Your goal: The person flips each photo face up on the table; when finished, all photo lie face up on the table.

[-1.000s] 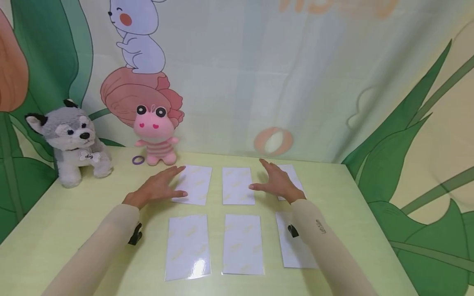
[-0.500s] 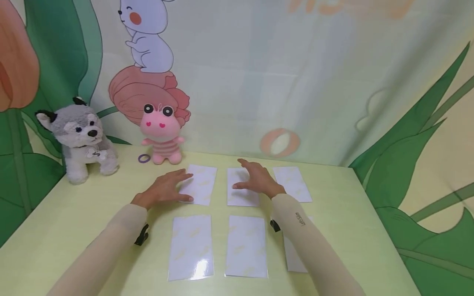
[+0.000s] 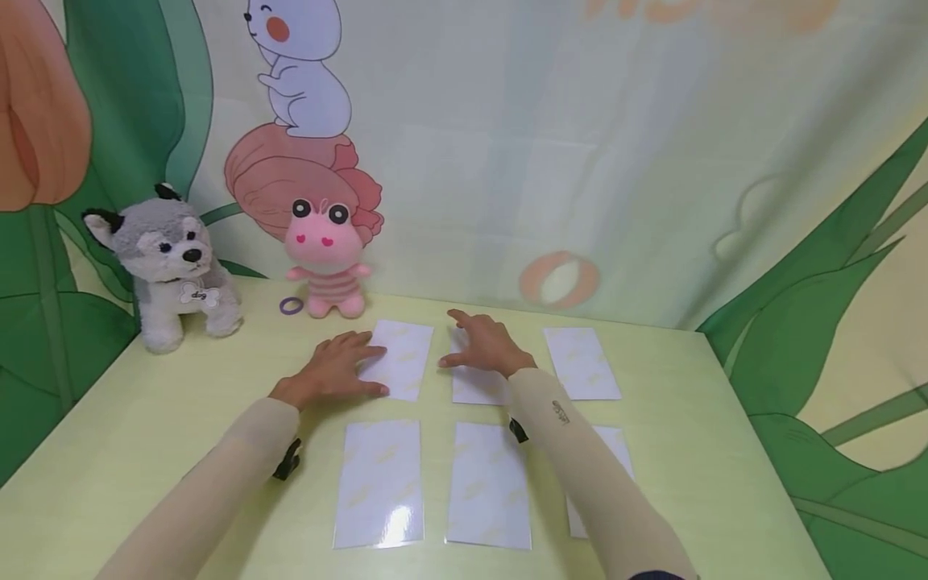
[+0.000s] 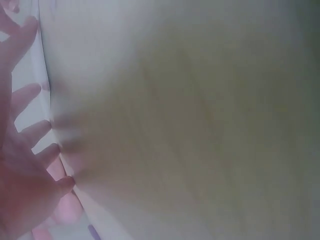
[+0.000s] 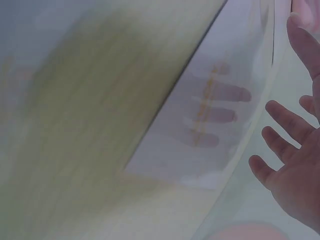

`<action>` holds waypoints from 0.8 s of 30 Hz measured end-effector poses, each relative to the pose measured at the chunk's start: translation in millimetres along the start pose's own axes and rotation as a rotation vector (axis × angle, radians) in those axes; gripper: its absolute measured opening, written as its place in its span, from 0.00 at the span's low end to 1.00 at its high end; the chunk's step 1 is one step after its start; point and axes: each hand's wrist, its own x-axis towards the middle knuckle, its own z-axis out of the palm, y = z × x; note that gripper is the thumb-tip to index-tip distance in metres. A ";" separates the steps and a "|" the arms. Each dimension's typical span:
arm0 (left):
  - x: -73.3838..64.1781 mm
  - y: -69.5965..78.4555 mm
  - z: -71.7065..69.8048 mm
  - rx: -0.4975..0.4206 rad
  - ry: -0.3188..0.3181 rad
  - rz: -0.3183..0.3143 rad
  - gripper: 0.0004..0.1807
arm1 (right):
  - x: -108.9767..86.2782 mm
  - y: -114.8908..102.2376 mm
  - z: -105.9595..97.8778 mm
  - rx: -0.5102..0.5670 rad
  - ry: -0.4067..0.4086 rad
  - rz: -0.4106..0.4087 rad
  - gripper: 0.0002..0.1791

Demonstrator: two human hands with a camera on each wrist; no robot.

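Note:
Six-like rows of white rectangular cards lie flat on the pale yellow-green table. My left hand (image 3: 333,366) is at the left side of the back-left card (image 3: 408,358), fingers spread and thumb apart; whether it touches the card cannot be told. My right hand (image 3: 486,346) is over the back-middle card (image 3: 478,391), hiding part of it. In the right wrist view its fingers (image 5: 287,125) are spread, holding nothing, and a glossy card (image 5: 175,135) reflects them. The left wrist view shows spread fingers (image 4: 35,132) low by the tabletop.
Other cards are the back-right (image 3: 583,362), front-left (image 3: 379,483), front-middle (image 3: 489,483) and front-right card (image 3: 616,443), partly under my right sleeve (image 3: 580,459). A plush dog (image 3: 174,270), a pink plush toy (image 3: 326,258) and a purple ring (image 3: 292,306) stand behind, before a printed curtain (image 3: 449,161).
My right hand has moved left, from between the back-middle and back-right cards to over the back-middle card. My left hand stays by the back-left card. The view has shifted slightly.

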 end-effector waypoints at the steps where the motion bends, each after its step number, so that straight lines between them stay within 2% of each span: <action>1: 0.1 0.4 -0.5 0.003 -0.002 -0.001 0.43 | 2.5 -1.5 0.5 0.000 0.002 -0.005 0.54; 11: 4.0 3.4 -4.6 0.026 -0.052 -0.021 0.43 | 23.7 -13.3 4.8 -0.003 -0.029 -0.014 0.48; 17: 2.6 7.6 -7.6 0.015 -0.068 -0.032 0.43 | 28.7 -18.1 7.0 0.026 -0.037 0.030 0.45; 24: 1.9 12.0 -7.5 0.013 -0.122 -0.073 0.44 | 31.0 -25.9 11.5 0.071 -0.057 0.049 0.41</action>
